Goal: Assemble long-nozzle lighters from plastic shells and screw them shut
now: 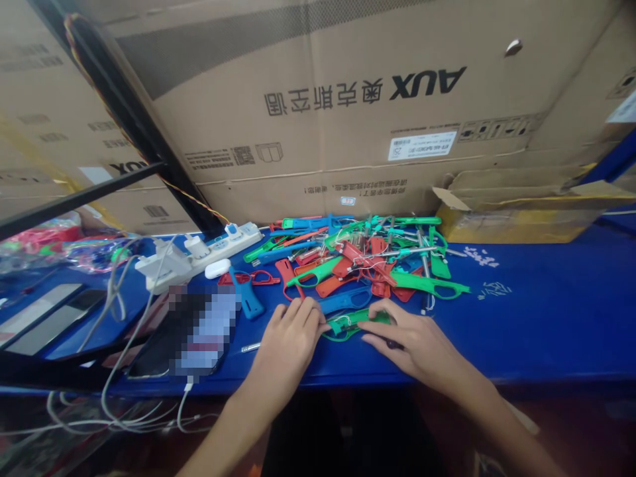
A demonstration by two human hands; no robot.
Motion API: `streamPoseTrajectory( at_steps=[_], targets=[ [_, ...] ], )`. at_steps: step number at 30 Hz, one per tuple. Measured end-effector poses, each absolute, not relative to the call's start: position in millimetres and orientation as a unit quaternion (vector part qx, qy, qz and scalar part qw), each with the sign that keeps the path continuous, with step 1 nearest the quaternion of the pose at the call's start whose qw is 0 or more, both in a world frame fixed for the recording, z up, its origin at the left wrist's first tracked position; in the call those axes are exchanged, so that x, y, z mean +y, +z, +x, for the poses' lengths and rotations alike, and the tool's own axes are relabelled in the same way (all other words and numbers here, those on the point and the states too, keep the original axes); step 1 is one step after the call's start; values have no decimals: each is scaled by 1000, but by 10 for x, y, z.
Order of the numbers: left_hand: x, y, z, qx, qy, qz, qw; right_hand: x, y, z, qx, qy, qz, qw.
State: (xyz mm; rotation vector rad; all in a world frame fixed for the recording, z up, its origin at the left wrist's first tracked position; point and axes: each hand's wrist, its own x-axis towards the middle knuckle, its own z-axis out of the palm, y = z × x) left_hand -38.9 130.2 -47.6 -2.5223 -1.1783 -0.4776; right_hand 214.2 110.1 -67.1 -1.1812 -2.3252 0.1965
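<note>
Your left hand [288, 338] and right hand [415, 341] meet over one green plastic handle piece [348, 323], which lies flat on the blue counter [546, 318] at its near edge, just in front of the big pile of coloured handle pieces [368, 258]. The piece sits apart from the heap, probably so you can work on it without the tangle of others getting in the way.

Your left fingers [311, 315] are curled, with their tips pressing the piece's left end; this looks like a steadying hold rather than a full grip. Your right fingers [380, 318] are bent over the right end, pinching or pinning it; whether they fully close around it cannot be told, since the hand covers that end. A dark, thin object shows under your right hand, too hidden to name.

The piece's long axis runs left to right across your view, roughly parallel to the counter's front edge. Which end is the loop and which the tip is unclear under your hands.

To the left lies a phone [189, 338] on a cable, with a white power strip [199, 255] behind it and a small metal pin [250, 347] near your left wrist. AUX cardboard boxes [348, 99] wall off the back.
</note>
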Motion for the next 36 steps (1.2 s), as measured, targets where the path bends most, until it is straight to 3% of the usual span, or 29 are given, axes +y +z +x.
streamPoseTrajectory(
  at_steps=[6,12,27,36],
  targets=[
    [1375,-447,-361,-390,-155,-893,164,1114,-665,2141,-862,77,-427,261],
    [1436,-430,-385,-370,-146,-913,91,1128,-688,2151,-862,89,-418,272],
    [1462,-423,-347,-372,-148,-916,25,1146,-721,2188,-859,135,-414,269],
    [1393,-426,-304,-362,-156,-913,108,1151,-752,2198,-865,132,-413,253]
  ],
)
